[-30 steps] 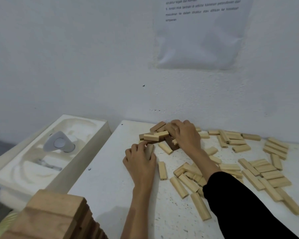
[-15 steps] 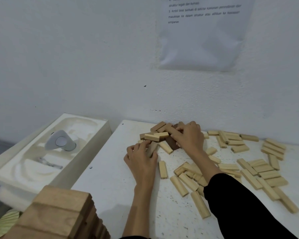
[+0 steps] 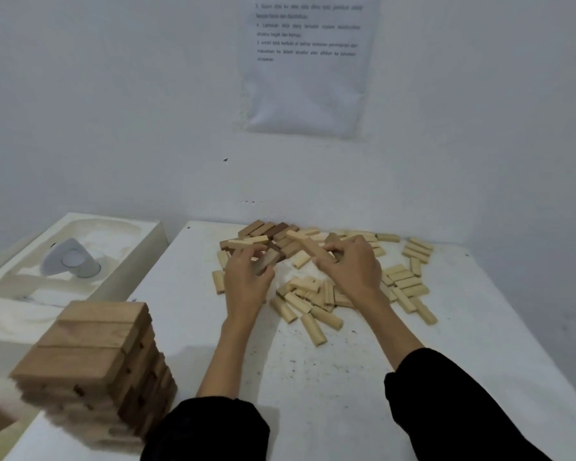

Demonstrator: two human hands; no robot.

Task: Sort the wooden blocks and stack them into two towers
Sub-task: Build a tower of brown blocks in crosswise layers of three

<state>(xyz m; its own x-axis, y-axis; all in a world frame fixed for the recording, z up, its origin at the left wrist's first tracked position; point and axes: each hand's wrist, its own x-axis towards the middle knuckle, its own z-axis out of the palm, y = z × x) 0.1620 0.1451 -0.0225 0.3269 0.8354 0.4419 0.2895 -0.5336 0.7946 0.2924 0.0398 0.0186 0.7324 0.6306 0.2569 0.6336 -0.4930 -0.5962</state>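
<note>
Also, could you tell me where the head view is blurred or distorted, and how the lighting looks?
Head view: the dark tower smears with motion blur near its base; the left hand and its dark block are soft, as are the right hand and its light block; the wall sheet has unreadable print; light is dim and flat, without glare.

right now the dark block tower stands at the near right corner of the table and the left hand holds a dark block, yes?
No. The head view shows the dark block tower at the near left corner of the table, not right. The left hand does hold a dark block.
</note>
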